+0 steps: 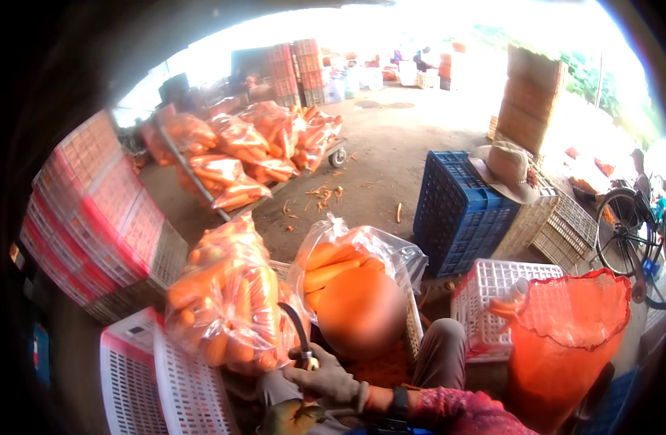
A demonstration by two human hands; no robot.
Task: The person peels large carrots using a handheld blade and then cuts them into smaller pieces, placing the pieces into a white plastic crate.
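My right hand [331, 380], in a grey-brown glove, is closed around the handle of a curved knife [295, 323]. Its dark, hooked blade points up and to the left. At the lower edge my left hand [293, 417], in a greenish glove, sits just below the right one; its fingers do not show clearly. Beyond my hands stands an open clear plastic bag [412, 254] of carrots [333, 274], partly covered by a blurred round patch. Left of it, a filled clear bag of carrots [235, 297] leans beside the blade.
White-and-pink crates [133, 377] and stacked crates [93, 210] stand left. A cart [195, 174] carries bagged carrots. Right are a blue crate [460, 210], a hat [505, 170], a white crate [485, 290], an orange mesh sack [568, 341] and a bicycle [623, 232].
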